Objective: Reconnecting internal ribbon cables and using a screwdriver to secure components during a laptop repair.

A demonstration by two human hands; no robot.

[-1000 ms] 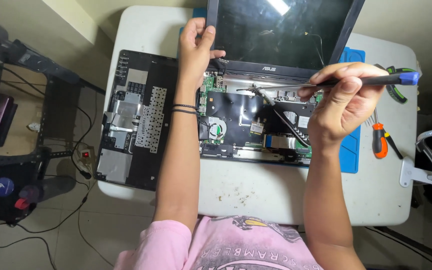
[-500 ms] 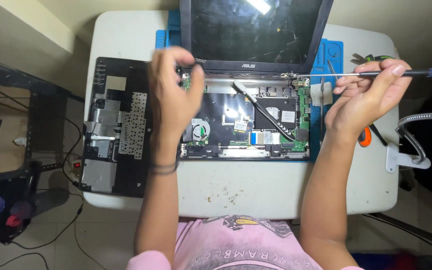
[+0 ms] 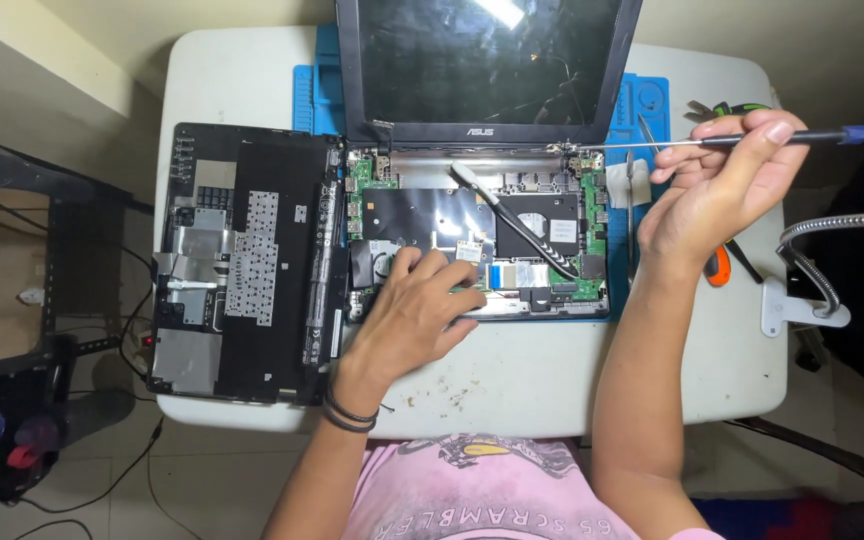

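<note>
While left hand [image 3: 417, 315] rests on laptop base [image 3: 472, 245], right hand [image 3: 717, 185] grips screwdriver [image 3: 712, 141].

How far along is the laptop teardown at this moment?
Done: the keyboard cover is off and lies upside down left of the opened laptop base, whose boards are exposed. In hand: the right hand holds a screwdriver with its tip at the right hinge corner; the left hand rests on the base's front edge. Left: boards, cables and screen remain attached.
</note>
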